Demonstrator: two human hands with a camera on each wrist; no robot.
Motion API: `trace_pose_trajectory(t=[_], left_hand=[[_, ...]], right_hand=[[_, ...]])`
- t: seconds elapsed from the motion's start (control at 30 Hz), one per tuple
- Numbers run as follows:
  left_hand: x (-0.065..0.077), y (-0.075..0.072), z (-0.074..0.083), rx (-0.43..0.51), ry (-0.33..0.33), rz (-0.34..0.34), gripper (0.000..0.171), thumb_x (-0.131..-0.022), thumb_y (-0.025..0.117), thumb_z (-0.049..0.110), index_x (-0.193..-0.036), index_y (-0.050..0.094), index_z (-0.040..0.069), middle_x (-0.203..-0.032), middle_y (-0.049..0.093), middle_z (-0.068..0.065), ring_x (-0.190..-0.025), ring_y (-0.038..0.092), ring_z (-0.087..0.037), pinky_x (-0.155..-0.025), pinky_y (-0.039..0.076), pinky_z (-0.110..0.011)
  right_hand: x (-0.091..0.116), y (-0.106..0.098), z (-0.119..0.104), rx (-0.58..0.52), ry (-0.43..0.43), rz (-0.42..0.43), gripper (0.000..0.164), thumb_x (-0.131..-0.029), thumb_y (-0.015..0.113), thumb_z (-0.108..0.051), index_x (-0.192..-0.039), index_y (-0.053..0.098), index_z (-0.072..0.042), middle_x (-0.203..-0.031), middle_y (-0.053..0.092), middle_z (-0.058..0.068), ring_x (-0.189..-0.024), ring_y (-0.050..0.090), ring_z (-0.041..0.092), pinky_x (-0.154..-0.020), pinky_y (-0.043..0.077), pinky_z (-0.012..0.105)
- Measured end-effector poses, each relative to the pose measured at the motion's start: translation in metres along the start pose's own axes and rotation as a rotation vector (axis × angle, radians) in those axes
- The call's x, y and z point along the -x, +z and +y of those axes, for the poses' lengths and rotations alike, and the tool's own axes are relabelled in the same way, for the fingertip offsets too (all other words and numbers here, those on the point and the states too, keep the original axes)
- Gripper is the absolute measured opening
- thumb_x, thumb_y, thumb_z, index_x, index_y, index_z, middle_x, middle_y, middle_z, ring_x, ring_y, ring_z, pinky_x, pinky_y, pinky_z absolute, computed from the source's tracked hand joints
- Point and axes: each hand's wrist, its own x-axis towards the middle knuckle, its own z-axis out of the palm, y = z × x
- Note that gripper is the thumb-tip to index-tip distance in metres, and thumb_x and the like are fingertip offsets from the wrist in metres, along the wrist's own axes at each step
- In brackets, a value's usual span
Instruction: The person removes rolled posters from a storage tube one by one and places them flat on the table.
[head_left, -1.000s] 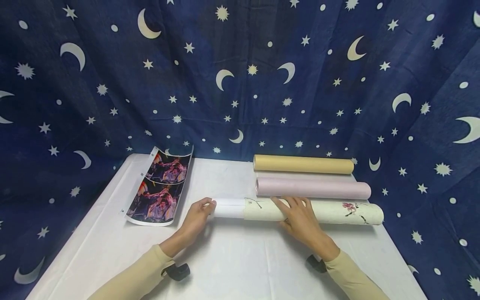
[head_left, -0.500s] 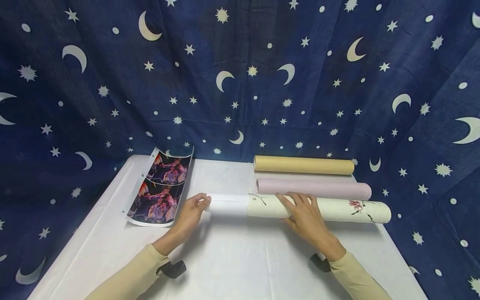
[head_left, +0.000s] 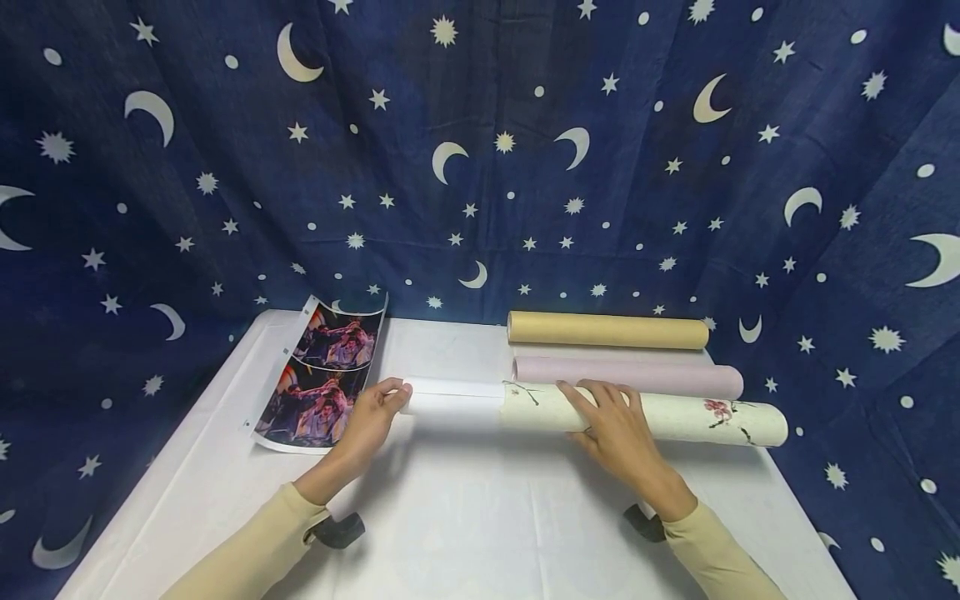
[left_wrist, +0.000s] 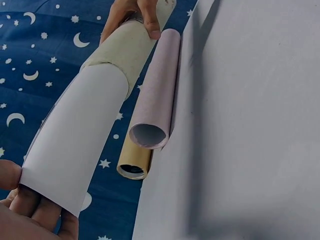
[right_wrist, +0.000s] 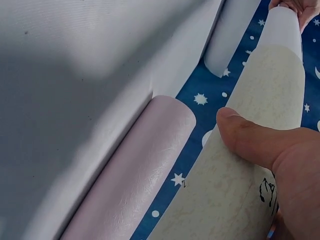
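Observation:
In the head view my left hand pinches the left end of a rolled white sheet of paper. The sheet's other end sits inside a cream tube painted with dark twigs and a red blossom. From above, my right hand grips that tube near its middle. The left wrist view has thumb and fingers on the edge of the curled paper, with the tube's mouth around its far part. In the right wrist view my thumb lies along the cream tube.
Behind the cream tube lie a pink tube and a yellow-brown tube, parallel to it. A curled sheet printed with two pictures rests on the left of the white-covered table. A dark blue star-and-moon curtain hangs behind.
My left hand has moved left and slightly away, and more white paper shows outside the cream tube. My right hand and the tube have shifted a little right.

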Motion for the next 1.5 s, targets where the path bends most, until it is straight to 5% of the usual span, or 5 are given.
trace_pose_trajectory(t=[0.27, 0.57, 0.8, 1.4, 1.5], left_hand=[[-0.001, -0.010, -0.002, -0.036, 0.007, 0.003, 0.032, -0.102, 0.052, 0.026, -0.120, 0.061, 0.001, -0.096, 0.063, -0.005, -0.095, 0.051, -0.015, -0.089, 0.040, -0.032], [-0.003, -0.027, -0.004, 0.019, 0.016, 0.051, 0.035, -0.102, 0.051, 0.026, -0.120, 0.061, -0.003, -0.103, 0.068, -0.007, -0.099, 0.055, -0.013, -0.098, 0.038, -0.034], [-0.004, -0.038, -0.002, 0.087, 0.034, 0.060, 0.033, -0.103, 0.051, 0.020, -0.120, 0.058, -0.007, -0.091, 0.065, 0.007, -0.088, 0.054, -0.004, -0.085, 0.042, -0.019], [-0.004, -0.058, -0.002, 0.092, 0.017, 0.082, 0.036, -0.103, 0.050, 0.027, -0.120, 0.056, -0.004, -0.098, 0.066, 0.007, -0.088, 0.055, -0.002, -0.078, 0.044, -0.021], [-0.005, -0.060, -0.004, 0.101, 0.010, 0.083, 0.034, -0.103, 0.050, 0.027, -0.120, 0.056, -0.003, -0.092, 0.065, 0.010, -0.069, 0.050, -0.001, -0.059, 0.041, -0.018]], right_hand=[[0.000, 0.000, 0.003, 0.005, 0.000, 0.001, 0.085, -0.069, 0.087, -0.035, -0.144, 0.048, -0.027, -0.122, 0.061, 0.011, -0.108, 0.058, 0.036, -0.095, 0.037, 0.057], [0.003, -0.003, 0.009, 0.005, 0.036, -0.017, 0.084, -0.071, 0.086, -0.036, -0.144, 0.047, -0.028, -0.124, 0.060, 0.011, -0.111, 0.057, 0.037, -0.098, 0.034, 0.057], [0.002, -0.006, 0.014, 0.010, 0.037, -0.019, 0.083, -0.071, 0.086, -0.035, -0.144, 0.047, -0.028, -0.125, 0.060, 0.011, -0.111, 0.056, 0.037, -0.100, 0.034, 0.059], [0.006, -0.009, 0.023, 0.012, 0.075, -0.020, 0.084, -0.069, 0.087, -0.032, -0.143, 0.047, -0.026, -0.125, 0.060, 0.011, -0.113, 0.055, 0.038, -0.100, 0.032, 0.062], [0.007, -0.009, 0.025, 0.011, 0.080, -0.025, 0.084, -0.069, 0.087, -0.032, -0.143, 0.048, -0.026, -0.125, 0.060, 0.011, -0.113, 0.055, 0.038, -0.100, 0.032, 0.062]])
